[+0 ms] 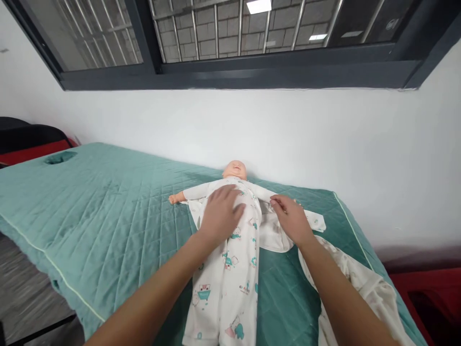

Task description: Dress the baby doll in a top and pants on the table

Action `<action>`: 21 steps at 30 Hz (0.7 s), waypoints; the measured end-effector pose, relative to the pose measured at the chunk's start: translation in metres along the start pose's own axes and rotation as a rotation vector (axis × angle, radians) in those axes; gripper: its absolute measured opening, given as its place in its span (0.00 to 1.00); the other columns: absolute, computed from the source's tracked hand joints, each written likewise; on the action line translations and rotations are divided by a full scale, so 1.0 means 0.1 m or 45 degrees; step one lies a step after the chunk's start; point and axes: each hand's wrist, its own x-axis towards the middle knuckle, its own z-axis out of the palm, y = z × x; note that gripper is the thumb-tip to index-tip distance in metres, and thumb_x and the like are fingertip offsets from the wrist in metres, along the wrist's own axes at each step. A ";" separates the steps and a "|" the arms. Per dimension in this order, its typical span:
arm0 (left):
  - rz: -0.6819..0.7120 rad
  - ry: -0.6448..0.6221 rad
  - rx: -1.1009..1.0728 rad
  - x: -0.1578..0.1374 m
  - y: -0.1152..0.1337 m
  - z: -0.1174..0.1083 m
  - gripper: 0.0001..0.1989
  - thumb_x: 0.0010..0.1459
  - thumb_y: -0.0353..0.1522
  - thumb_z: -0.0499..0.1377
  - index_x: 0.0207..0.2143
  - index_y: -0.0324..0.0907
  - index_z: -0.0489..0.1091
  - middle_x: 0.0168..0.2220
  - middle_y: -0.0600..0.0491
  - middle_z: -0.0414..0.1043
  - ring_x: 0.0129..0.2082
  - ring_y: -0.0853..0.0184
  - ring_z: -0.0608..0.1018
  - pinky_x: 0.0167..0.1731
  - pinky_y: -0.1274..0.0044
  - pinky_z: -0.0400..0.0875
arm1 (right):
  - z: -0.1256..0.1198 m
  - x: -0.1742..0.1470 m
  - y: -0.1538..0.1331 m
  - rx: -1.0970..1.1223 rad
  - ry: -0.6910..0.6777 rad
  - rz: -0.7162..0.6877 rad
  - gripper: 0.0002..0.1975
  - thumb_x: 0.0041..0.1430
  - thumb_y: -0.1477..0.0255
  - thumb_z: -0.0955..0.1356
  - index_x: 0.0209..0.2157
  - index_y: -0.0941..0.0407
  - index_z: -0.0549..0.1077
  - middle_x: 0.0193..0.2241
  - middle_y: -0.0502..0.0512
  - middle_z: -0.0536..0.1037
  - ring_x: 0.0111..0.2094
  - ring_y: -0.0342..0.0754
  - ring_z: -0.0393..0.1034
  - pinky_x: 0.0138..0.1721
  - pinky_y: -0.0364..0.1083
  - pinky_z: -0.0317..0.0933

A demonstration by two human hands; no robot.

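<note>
A baby doll point(236, 169) lies on its back with its head toward the wall. It wears a white top, and white printed baby pants point(226, 288) cover its front and stretch toward me. My left hand point(224, 211) rests flat on the doll's chest, fingers apart. My right hand point(290, 216) is at the doll's arm on the right, thumb and fingers pinched near the white sleeve point(264, 193); what lies between them is hidden. An opened white printed jacket point(275, 235) spreads beneath the doll, its loose sleeve end point(316, 221) beyond my right hand.
A green quilted cover point(118, 211) lies over the bed, which stands against a white wall point(216, 125). Another white garment point(360, 274) lies crumpled at the right, under my right forearm. A red chair point(428, 293) stands beyond the right edge. Above is a barred window point(245, 74).
</note>
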 end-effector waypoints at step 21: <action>-0.658 0.036 -0.928 0.04 -0.65 0.26 0.27 0.59 0.47 0.59 0.57 0.45 0.66 0.60 0.47 0.68 0.58 0.56 0.72 0.57 0.67 0.68 | 0.49 -0.10 -0.14 0.670 0.171 0.528 0.24 0.58 0.50 0.66 0.45 0.53 0.71 0.41 0.53 0.79 0.44 0.51 0.73 0.43 0.47 0.68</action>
